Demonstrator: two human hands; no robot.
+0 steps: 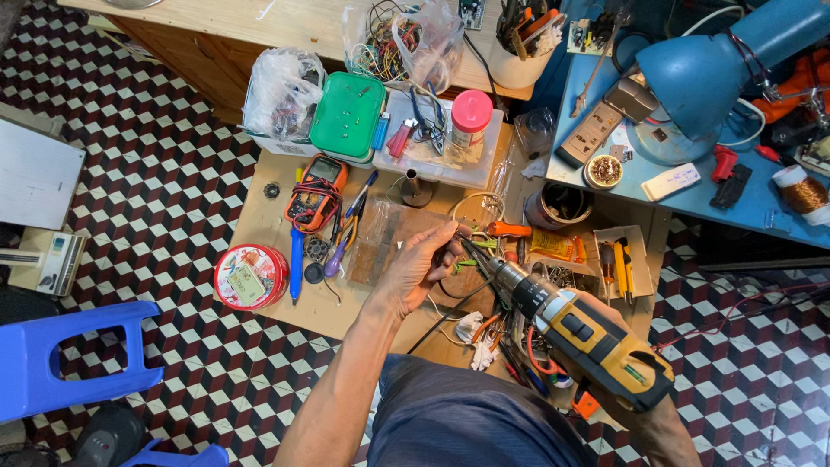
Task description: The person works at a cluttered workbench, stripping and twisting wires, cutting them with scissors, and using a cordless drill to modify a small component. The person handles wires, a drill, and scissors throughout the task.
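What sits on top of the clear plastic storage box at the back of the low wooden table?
On the clear plastic box stand a pink-capped jar, a green lidded container and loose wires. What lies inside the box beneath them cannot be seen.

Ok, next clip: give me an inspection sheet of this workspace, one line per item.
Surface: low wooden board on a checkered floor, crowded with tools.
Job's things: yellow cordless drill, its tip at a small part pinched in the left hand.
Clutter: multimeter, red round tin, green-lidded box, pink-capped jar, screwdrivers, plastic bags of wires.
Grippers: left hand closed on the small part; right hand mostly hidden behind the drill.
Cables: black wire running from under the left hand; loose wire coils.
Surroundings: blue desk lamp on a blue bench, blue plastic stool.
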